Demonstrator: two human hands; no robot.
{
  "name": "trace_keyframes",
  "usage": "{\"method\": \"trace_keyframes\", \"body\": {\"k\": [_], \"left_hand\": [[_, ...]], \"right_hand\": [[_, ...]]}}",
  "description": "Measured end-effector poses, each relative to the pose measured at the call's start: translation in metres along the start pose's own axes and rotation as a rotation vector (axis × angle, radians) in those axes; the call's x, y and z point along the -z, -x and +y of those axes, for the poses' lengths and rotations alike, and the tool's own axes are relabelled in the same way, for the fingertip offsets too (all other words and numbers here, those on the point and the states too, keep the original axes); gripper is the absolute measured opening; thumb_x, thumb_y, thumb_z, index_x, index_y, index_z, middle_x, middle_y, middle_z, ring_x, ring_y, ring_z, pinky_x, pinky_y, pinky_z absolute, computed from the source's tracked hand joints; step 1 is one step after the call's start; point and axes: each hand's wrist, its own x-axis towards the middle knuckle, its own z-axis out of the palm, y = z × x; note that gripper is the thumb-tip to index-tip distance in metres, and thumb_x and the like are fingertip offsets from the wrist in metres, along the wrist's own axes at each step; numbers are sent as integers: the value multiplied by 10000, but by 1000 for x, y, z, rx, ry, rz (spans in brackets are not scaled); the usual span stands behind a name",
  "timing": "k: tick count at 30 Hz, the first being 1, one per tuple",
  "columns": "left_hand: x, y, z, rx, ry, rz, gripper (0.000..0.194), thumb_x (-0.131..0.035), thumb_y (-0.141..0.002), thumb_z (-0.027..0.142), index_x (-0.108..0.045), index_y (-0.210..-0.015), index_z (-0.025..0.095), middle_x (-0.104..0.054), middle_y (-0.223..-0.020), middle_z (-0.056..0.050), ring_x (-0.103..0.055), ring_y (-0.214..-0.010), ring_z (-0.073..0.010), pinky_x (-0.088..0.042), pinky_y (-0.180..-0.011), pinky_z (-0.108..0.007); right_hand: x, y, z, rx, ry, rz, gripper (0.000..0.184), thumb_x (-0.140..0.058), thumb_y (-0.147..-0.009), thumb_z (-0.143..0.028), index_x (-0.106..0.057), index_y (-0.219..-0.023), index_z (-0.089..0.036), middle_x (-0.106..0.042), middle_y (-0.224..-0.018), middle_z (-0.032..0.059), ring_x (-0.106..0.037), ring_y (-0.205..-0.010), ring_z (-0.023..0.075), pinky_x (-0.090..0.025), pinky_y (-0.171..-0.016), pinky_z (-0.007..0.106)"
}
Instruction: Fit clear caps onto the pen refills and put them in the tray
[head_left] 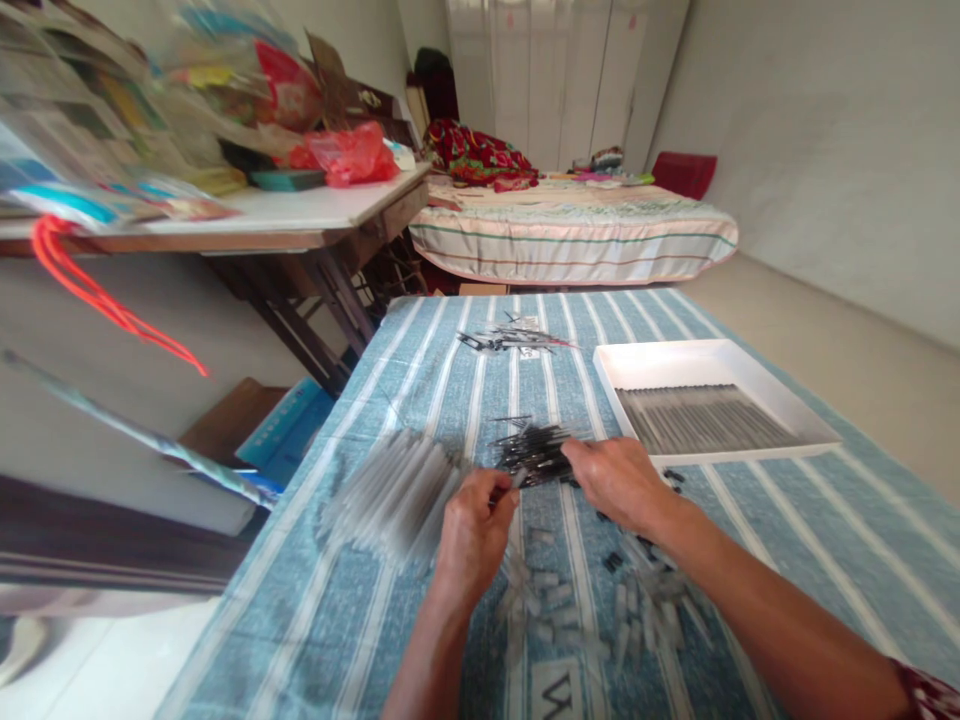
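Observation:
My left hand [474,525] is closed in a pinch, with the pale end of a translucent pen part [519,478] poking out past the fingertips. To its left lies a stack of long translucent pen barrels [397,490], smeared by motion. My right hand [611,480] has its fingers pressed together at the right edge of a pile of thin black pen refills [534,452]. What those fingers grip, if anything, is hidden. Nearer me, between my forearms, translucent caps [559,605] lie scattered, along with small black plugs [613,562].
A white box [806,440] at the right holds a row of slim grey pens [705,418]. More dark thin pieces [510,338] lie toward the far end of the striped tablecloth [592,320]. A desk [360,205] with bags stands at left, a bed [577,235] beyond.

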Motion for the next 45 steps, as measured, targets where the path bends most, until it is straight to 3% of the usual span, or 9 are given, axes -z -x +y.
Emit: {"method": "trace_keyframes", "body": {"k": [11,23,27,30,33,35,38,41,45], "left_hand": [[2,2,15,-107,27,-111,105,-506,-759,185,-580,-685,179,-555,-671,-3,-537,-641,-142,-406,-596,-245],[-5,4,12,126,410,-232,54,-547,-731,192,-600,-733,185,-620,-587,7,-545,-515,-134,-419,-486,-237],[-4,4,19,182,566,-234,40,-579,-713,177,-613,-735,174,-614,-561,16,-508,-491,-115,-397,-461,-218],[-1,5,22,198,689,-174,64,-615,-707,177,-632,-767,162,-617,-567,19,-504,-505,-100,-397,-475,-201],[1,5,22,183,815,-109,99,-643,-711,189,-645,-801,149,-629,-593,10,-518,-533,-94,-412,-505,-197],[2,5,21,162,903,-74,117,-652,-712,196,-649,-820,149,-642,-628,-1,-529,-553,-95,-422,-524,-203],[1,6,21,131,1023,-14,131,-667,-698,194,-655,-823,160,-664,-739,-20,-548,-587,-103,-427,-531,-215],[1,6,22,108,1077,0,112,-662,-708,189,-662,-816,159,-657,-727,-19,-540,-585,-101,-423,-536,-219],[-1,6,22,114,1104,14,105,-674,-702,187,-658,-798,149,-656,-732,-24,-544,-577,-99,-418,-521,-215]], "right_hand": [[2,4,-3,135,57,26,208,-384,-826,-75,-558,-900,-162,-678,-794,90,-637,-716,232,-389,-596,285],[2,11,-7,179,12,-7,192,-400,-838,-92,-570,-887,-167,-670,-770,83,-621,-700,204,-375,-608,269],[4,14,-15,238,-31,96,170,-429,-836,-119,-590,-874,-161,-657,-726,78,-603,-674,193,-376,-625,274],[3,21,-15,242,-115,254,236,-404,-855,-130,-594,-992,-157,-662,-710,70,-599,-665,184,-382,-643,274],[-6,30,-6,164,-234,417,291,-374,-889,-180,-583,-1091,-167,-691,-783,69,-612,-672,167,-396,-668,260],[-17,36,2,63,-300,439,285,-371,-900,-226,-614,-1041,-182,-702,-823,60,-623,-669,157,-402,-664,247],[-33,44,14,-49,-323,255,269,-387,-890,-254,-650,-917,-204,-702,-763,31,-634,-655,158,-392,-618,237],[-43,50,18,-85,-290,24,245,-414,-869,-259,-653,-841,-216,-692,-711,18,-642,-673,173,-371,-595,241],[-45,54,16,-102,-261,-131,222,-434,-849,-260,-653,-836,-220,-700,-758,35,-649,-753,192,-357,-603,246]]}}
